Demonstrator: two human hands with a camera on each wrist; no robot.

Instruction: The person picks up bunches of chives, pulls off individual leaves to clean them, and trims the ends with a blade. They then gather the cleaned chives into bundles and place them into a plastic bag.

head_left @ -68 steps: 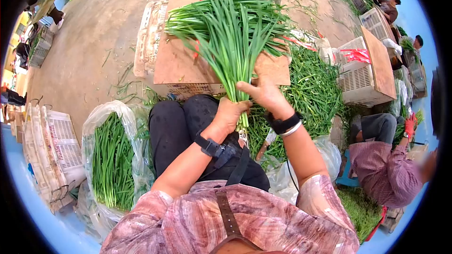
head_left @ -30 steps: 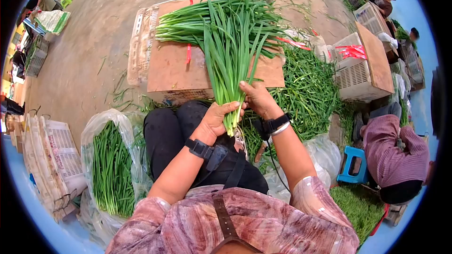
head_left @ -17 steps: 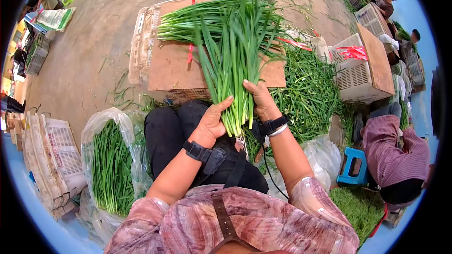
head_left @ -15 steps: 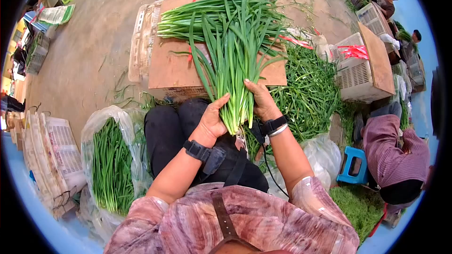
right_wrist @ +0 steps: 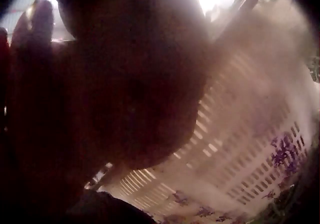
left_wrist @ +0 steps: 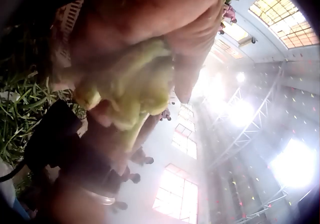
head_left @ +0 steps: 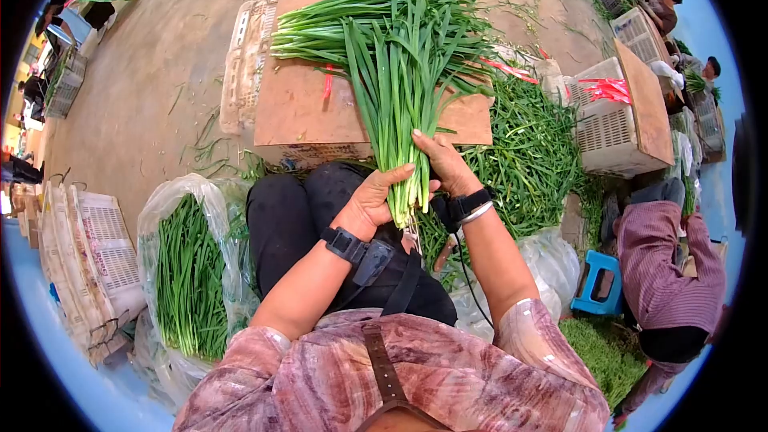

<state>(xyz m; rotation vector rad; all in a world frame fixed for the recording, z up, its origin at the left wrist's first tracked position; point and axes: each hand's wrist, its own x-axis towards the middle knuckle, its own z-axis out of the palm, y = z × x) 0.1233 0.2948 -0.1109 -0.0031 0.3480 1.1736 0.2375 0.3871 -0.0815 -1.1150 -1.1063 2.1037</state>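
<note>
A bunch of garlic chives [head_left: 404,104] points away from me, leaves fanned out and pale stem ends [head_left: 406,206] toward my lap. My left hand [head_left: 374,198] grips it near those ends, thumb across the stems. From the other side my right hand [head_left: 445,165] holds it a little higher, thumb along the stems. The left wrist view has the blurred cut ends [left_wrist: 125,108] beneath the curled left hand. Under the bunch's leaves lies another pile of chives [head_left: 312,36], crosswise on a brown board [head_left: 308,116]. In the right wrist view the right hand [right_wrist: 135,98] is a dark shape.
The board tops a pale plastic crate [head_left: 240,72]. Red ribbon [head_left: 327,82] lies on it. Loose leaves [head_left: 520,160] heap at right, with a knife handle [head_left: 444,256] by my knee. A bag of chives [head_left: 192,272] stands left, a blue stool [head_left: 598,282] right, near a bent-over person [head_left: 672,264].
Both hands loosened around the stem ends and spread apart, then came together again around the bunch. The leaves shifted over the board. At right, the other person bent down.
</note>
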